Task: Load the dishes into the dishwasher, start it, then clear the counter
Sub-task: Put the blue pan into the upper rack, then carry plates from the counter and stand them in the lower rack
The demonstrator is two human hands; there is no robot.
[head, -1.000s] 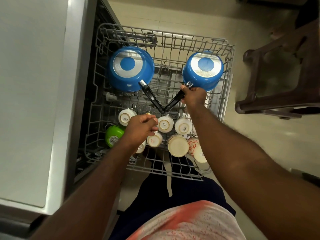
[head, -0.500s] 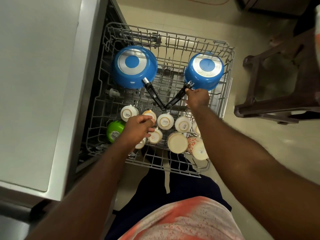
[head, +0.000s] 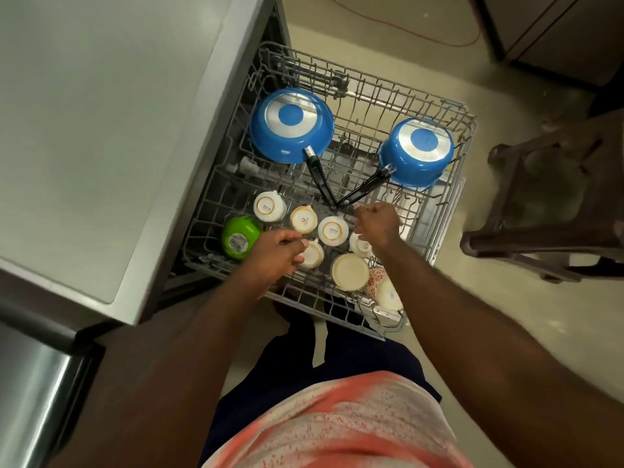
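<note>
Two upturned blue saucepans (head: pixel 291 126) and upturned white cups (head: pixel 333 230) are held in the pulled-out grey wire dishwasher rack (head: pixel 449 211). The left hand (head: pixel 280 251) is curled, seemingly around a cup; the right hand (head: pixel 378 224) is closed, empty perhaps.

Two blue saucepans (head: pixel 291 126) and cups (head: pixel 332 230) sit inverted in the rack (head: pixel 452 184).

Pale, glossy floor (head: pixel 456 298) underfoot, an orange cord (head: pixel 405 30) trailing across it at the far end. A dark wooden chair (head: pixel 540 211) stands right; a grey worktop (head: pixel 101 113) fills the left.
</note>
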